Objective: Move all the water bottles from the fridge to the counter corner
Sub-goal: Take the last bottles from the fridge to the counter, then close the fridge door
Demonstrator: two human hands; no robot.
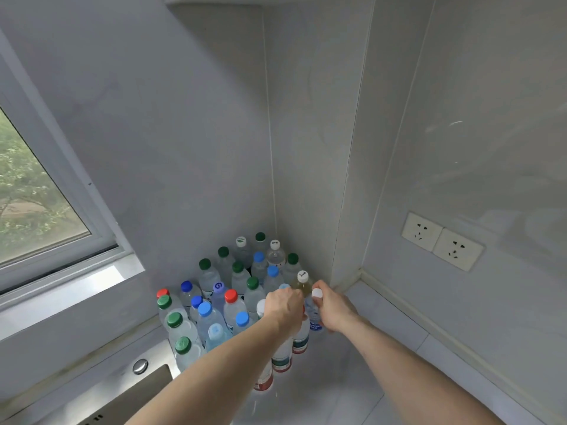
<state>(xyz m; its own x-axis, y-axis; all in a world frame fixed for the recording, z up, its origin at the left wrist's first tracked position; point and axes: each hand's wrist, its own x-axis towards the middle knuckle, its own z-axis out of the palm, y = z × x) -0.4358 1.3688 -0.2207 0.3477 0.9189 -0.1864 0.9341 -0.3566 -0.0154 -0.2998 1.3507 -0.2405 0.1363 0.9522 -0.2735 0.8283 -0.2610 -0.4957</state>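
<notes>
On counter corner (362,363), clear plastic bottles (211,314), round caps (230,296)

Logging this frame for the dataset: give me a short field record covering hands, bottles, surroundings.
setting: counter corner where two grey walls meet
bottle cluster: many upright capped bottles packed into the corner; caps green, blue, red, white
left hand: over bottles at the cluster's right edge, fingers curled; exact hold hidden
right hand: fingers round a white-capped bottle
window: left
sink: lower left
wall sockets: right wall
</notes>
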